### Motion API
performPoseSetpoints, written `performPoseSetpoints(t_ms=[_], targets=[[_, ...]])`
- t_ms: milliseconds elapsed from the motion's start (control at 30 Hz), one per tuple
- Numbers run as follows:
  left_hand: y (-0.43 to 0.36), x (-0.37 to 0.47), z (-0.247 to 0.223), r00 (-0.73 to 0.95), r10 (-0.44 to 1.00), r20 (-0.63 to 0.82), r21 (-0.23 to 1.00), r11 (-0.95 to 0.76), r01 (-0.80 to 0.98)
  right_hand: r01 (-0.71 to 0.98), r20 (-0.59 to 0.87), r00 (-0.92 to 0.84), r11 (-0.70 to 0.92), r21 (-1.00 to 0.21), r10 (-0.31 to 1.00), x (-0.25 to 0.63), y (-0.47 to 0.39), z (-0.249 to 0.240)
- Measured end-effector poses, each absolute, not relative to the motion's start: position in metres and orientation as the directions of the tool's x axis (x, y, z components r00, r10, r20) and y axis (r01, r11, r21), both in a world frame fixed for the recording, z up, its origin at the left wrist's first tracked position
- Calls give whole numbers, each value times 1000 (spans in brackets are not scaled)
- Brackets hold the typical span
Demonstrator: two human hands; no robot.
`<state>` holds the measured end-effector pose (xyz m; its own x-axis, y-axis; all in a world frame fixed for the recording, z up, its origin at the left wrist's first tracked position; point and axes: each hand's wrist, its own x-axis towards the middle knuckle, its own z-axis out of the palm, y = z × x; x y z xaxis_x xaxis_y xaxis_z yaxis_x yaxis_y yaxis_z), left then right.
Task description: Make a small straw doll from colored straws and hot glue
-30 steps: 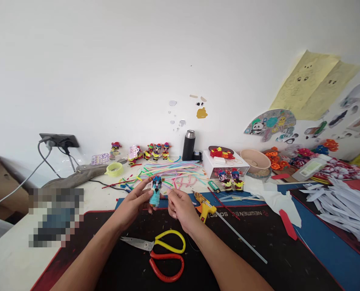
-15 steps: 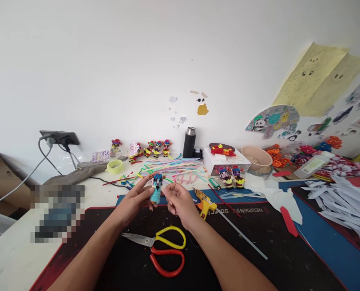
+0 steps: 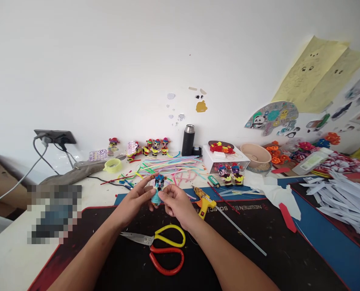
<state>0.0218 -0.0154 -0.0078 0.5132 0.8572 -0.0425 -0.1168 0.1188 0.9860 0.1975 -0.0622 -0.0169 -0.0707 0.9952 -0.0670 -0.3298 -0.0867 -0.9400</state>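
Between my two hands stands a small pipe-cleaner doll [image 3: 156, 198], upright, with a blue headdress, a black beard and a light-blue body. My left hand [image 3: 139, 198] is closed around its left side, thumb across the front. From the right, my right hand [image 3: 173, 202] presses thumb and fingers against the doll's body; whether a small piece is also pinched there is hidden. Below the hands lie scissors [image 3: 151, 241] with one yellow and one red handle. A yellow hot glue gun [image 3: 204, 202] with a long glue stick rests just right of my right hand.
Loose pipe cleaners [image 3: 170, 165] spread behind the hands. Several finished dolls [image 3: 156, 148] stand by the wall, near a black thermos [image 3: 188, 140]. A white box [image 3: 226, 160], a pink bowl [image 3: 255, 155] and white paper strips [image 3: 343, 202] are to the right; yellow tape [image 3: 113, 165] lies left.
My right hand has moved left, from beside the doll onto its body. My left hand keeps its hold. The whole view has shifted slightly.
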Motion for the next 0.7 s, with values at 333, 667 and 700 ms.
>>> performPoseSetpoints(t_ms=[333,667,700], targets=[[-18,21,-5,504,863,-43,989,108,-101,-335,-86,-85,-110,-936,993,198,-62,-16],[-20,23,-1,488,871,-58,988,120,-96,-339,-81,-95,-109,-934,992,198,-62,-17],[-20,23,-1,489,870,-60,988,121,-94,-339,-82,-94,-109,-934,992,198,-62,-17]])
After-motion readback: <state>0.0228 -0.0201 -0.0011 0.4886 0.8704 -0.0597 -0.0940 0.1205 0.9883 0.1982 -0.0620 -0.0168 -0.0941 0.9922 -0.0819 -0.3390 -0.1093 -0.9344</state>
